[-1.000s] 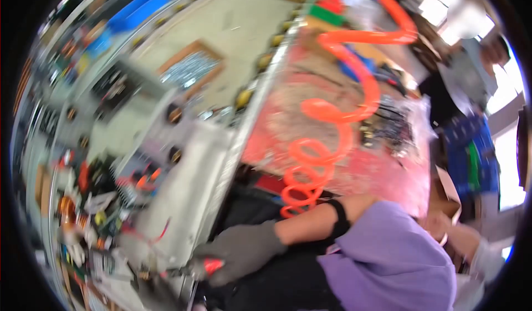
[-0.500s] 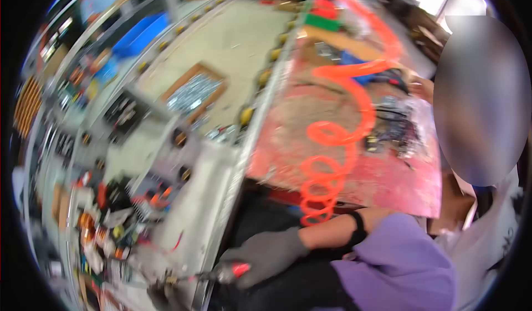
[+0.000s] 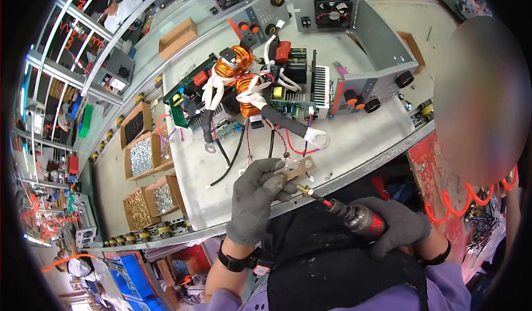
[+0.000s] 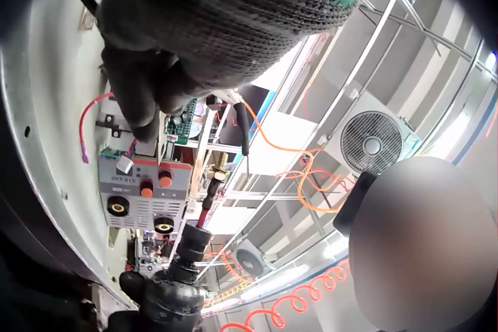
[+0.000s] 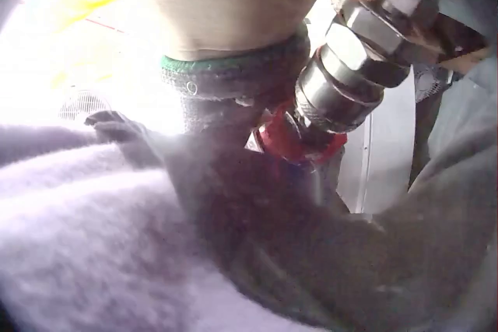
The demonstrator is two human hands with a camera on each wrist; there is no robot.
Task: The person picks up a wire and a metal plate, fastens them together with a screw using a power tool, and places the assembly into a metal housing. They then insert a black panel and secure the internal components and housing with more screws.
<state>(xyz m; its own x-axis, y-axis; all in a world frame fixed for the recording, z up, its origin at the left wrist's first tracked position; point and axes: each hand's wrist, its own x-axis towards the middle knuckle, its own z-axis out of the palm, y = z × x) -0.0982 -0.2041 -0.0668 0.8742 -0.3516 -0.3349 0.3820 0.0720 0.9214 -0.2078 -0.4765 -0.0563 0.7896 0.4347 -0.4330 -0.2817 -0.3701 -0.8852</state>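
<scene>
My left hand point(image 3: 250, 203), in a grey glove, pinches a flat metal tab with a hole point(image 3: 302, 168) over the near edge of the white work tray point(image 3: 354, 161). In my gloved right hand point(image 3: 402, 225) is an air screwdriver point(image 3: 363, 222), its bit pointing left toward the left fingertips. A brass-coloured bolt point(image 3: 304, 190) sits at the bit's tip, seen also as a bolt point(image 4: 222, 162) in the left wrist view. The right wrist view shows the driver's metal hose fitting point(image 5: 342, 75). Beyond the hands lies an open circuit assembly with copper coils point(image 3: 244, 84) and thick lugged cables point(image 3: 285, 121).
A grey housing with a fan point(image 3: 354, 39) and knobbed front panel stands at the back right of the tray. Cardboard boxes of screws point(image 3: 141, 157) stand at left. An orange coiled hose point(image 3: 449, 208) hangs at right, beside a worn red bench point(image 3: 438, 172).
The head view has swung left, from the red bench to the circuit assembly. The left hand and its metal tab are now plainly visible; the right hand still holds the screwdriver.
</scene>
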